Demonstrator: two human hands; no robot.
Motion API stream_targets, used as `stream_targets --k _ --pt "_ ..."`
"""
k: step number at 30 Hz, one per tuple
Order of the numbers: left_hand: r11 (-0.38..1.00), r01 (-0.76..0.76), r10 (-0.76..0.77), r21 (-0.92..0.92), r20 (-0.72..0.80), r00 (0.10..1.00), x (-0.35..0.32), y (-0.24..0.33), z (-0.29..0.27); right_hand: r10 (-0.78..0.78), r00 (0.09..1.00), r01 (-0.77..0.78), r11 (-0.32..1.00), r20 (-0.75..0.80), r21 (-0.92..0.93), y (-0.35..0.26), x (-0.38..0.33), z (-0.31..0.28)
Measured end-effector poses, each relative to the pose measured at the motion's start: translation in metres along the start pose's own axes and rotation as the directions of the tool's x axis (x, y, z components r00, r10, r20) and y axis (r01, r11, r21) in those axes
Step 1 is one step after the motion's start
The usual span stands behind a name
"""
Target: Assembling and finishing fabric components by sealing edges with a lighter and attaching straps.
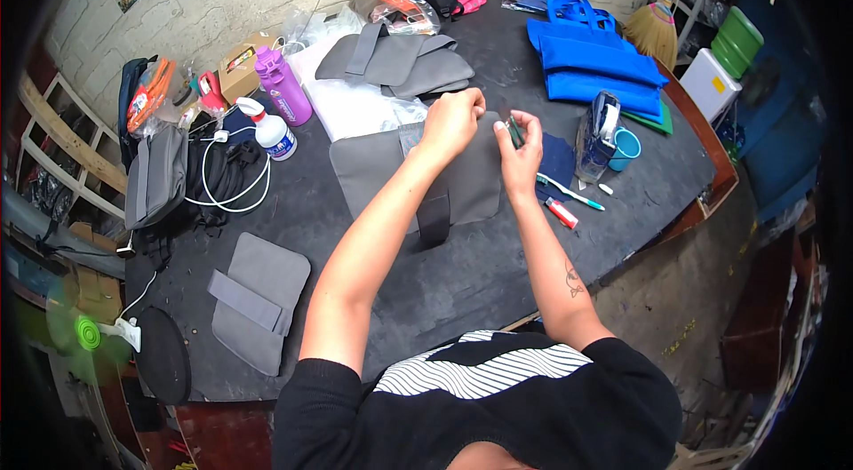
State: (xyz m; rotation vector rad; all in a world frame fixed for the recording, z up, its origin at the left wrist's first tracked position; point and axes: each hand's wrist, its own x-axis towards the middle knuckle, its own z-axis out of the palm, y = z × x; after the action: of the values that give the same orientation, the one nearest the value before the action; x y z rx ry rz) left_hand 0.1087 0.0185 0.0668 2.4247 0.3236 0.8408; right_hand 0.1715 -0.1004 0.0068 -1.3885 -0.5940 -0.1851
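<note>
A grey fabric panel (373, 172) lies flat on the dark table beneath both my hands, a dark strap (434, 219) hanging over its near edge. Above its upper part, my left hand (455, 125) is closed with the fingertips pinched together; whatever they hold is too small to see. Just to the right, my right hand (522, 150) is closed around a small dark green tool (514, 134) that looks like thread snips. The two hands are a short way apart.
More grey panels (391, 61) are piled at the back, and one (260, 292) lies front left. Left stand a spray bottle (269, 132) and a purple bottle (283, 88). A toothbrush (573, 192), tape dispenser (597, 137), blue cup (625, 150) and blue bags (595, 70) are right.
</note>
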Motion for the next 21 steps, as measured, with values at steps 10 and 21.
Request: stream_targets --k 10,21 --pt "0.976 0.048 -0.060 -0.212 -0.052 0.997 0.004 0.000 0.003 -0.162 0.987 0.152 0.929 0.001 -0.338 -0.013 -0.013 -0.010" --pt "0.806 0.102 -0.417 -0.583 -0.437 0.797 -0.063 -0.100 -0.093 0.436 0.846 -0.511 0.827 0.307 0.235 0.070 0.005 -0.045"
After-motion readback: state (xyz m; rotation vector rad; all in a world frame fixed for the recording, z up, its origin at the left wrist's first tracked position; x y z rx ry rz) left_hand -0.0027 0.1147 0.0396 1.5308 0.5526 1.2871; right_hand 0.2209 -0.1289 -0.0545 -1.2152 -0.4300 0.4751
